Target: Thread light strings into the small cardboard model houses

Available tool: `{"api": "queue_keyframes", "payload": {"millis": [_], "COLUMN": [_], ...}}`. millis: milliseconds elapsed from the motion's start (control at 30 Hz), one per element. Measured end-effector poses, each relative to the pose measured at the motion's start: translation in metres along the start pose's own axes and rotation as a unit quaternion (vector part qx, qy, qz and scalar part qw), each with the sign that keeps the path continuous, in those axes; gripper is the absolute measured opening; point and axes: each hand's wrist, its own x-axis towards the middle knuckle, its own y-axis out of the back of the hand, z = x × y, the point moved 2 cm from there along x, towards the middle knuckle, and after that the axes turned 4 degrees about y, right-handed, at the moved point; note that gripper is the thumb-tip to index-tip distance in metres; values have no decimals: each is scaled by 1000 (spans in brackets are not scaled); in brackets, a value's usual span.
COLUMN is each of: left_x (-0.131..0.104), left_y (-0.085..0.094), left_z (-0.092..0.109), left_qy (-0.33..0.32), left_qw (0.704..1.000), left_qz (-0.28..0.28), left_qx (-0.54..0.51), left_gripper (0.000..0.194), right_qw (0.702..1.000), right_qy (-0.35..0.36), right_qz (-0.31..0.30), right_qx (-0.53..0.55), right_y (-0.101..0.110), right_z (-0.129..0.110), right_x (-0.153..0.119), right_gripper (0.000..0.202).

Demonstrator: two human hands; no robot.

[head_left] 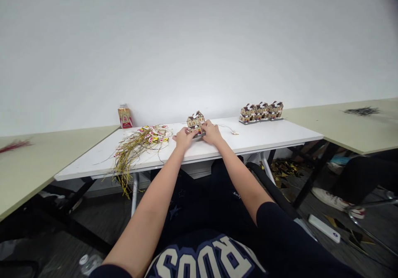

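Note:
A small model house (195,121) with cream walls and a dark, white-patched roof stands at the middle of the white table (255,135). My left hand (184,138) grips its lower left side, and my right hand (212,132) is closed on its right side. The fingers of both hands hide parts of its base. To the right of my right hand a thin white cord ends in a small connector (235,133). Left of my left hand lies a bunch of gold wire ties (132,149) with red, white and yellow tags (154,139).
Several similar model houses (261,112) stand in a row at the back right. A gold and red carton (124,117) is against the wall. Beige tables (342,126) adjoin both sides, with dark ties (362,111) on the right one. A person's shoe (337,202) shows below.

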Motion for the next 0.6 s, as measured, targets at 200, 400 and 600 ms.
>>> {"api": "queue_keyframes", "payload": {"millis": [200, 400, 600], "left_x": [0, 2, 4], "left_y": [2, 1, 0], "left_z": [0, -3, -7], "left_qy": [23, 32, 39], "left_qw": [1000, 999, 999], "left_qz": [3, -2, 8], "left_qx": [2, -7, -22], "left_gripper": [40, 43, 46], "right_qw": [999, 999, 999], "right_qy": [31, 43, 42], "right_qz": [-4, -2, 14], "right_qx": [-32, -12, 10], "right_y": [7, 13, 20], "right_z": [-2, 6, 9], "right_x": [-5, -10, -16], "right_gripper": [31, 45, 35]}}
